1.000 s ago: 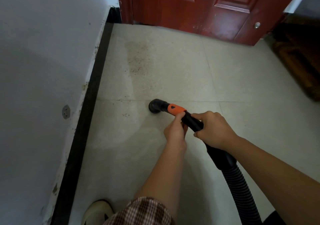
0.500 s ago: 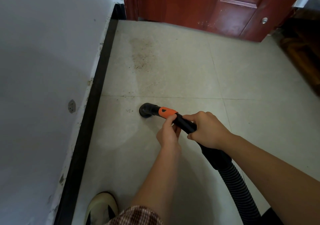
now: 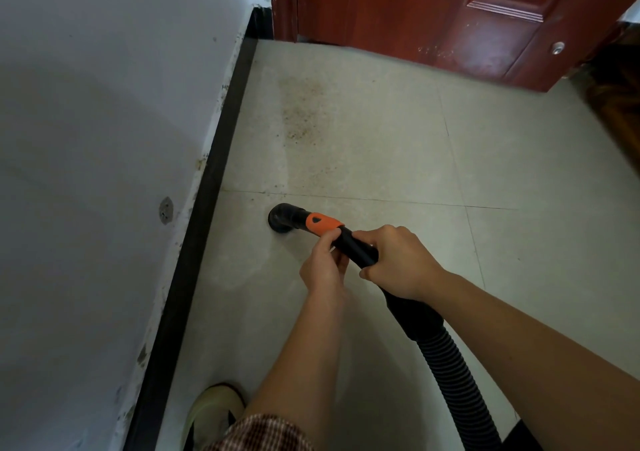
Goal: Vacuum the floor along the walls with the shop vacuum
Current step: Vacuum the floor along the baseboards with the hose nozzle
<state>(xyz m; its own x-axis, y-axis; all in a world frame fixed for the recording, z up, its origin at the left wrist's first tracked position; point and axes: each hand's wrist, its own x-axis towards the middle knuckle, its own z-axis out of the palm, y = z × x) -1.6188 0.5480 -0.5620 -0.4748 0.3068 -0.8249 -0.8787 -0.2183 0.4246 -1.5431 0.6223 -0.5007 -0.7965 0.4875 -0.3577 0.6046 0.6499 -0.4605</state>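
Note:
The black vacuum nozzle (image 3: 282,219) sits on the pale tile floor (image 3: 381,159), a short way right of the dark baseboard (image 3: 207,201). An orange collar (image 3: 322,223) joins it to the black wand (image 3: 356,248). My left hand (image 3: 323,267) grips the wand just behind the collar. My right hand (image 3: 398,267) wraps round the wand a little further back. The ribbed black hose (image 3: 457,378) runs from there to the lower right. A patch of brown dirt (image 3: 303,111) lies on the tile ahead of the nozzle.
A white wall (image 3: 104,138) with a small round fitting (image 3: 165,210) runs along the left. A red-brown door (image 3: 450,17) closes the far end. Dark wooden furniture (image 3: 620,104) stands at the right edge. My pale shoe (image 3: 211,412) is at the bottom by the baseboard.
The nozzle has slid left toward the baseboard, and both hands moved with it. The view has shifted a little with them.

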